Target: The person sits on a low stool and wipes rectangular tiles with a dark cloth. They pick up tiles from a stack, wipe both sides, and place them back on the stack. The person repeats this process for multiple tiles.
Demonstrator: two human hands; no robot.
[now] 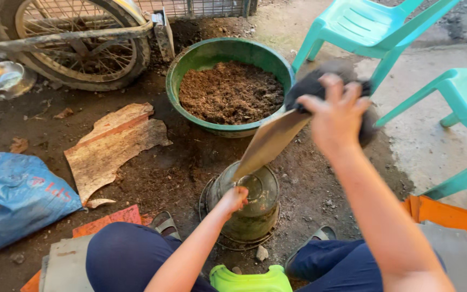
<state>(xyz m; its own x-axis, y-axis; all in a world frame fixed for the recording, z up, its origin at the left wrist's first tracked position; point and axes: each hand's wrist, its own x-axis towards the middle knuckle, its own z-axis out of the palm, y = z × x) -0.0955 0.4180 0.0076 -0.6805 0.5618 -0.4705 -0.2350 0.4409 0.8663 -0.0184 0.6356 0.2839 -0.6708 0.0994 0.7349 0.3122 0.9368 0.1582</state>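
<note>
My right hand (pixel 335 111) is raised and closed around the dark, cloth-wrapped handle of a broad metal blade (pixel 268 143). The blade slants down to the left, its tip over a dirty round pot (pixel 255 208) standing on the ground between my knees. My left hand (pixel 233 199) is closed at the pot's near rim, gripping it or something in it; I cannot tell which. Just beyond stands a large green basin (pixel 190 59) filled with brown soil (pixel 231 92).
A wheel (pixel 77 40) and a small metal bowl (pixel 6 78) are at the far left. A blue sack (pixel 14 197) and torn cardboard (pixel 109 146) lie to the left. Two teal plastic chairs (pixel 368 27) stand right. A lime-green object (pixel 249 281) sits by my legs.
</note>
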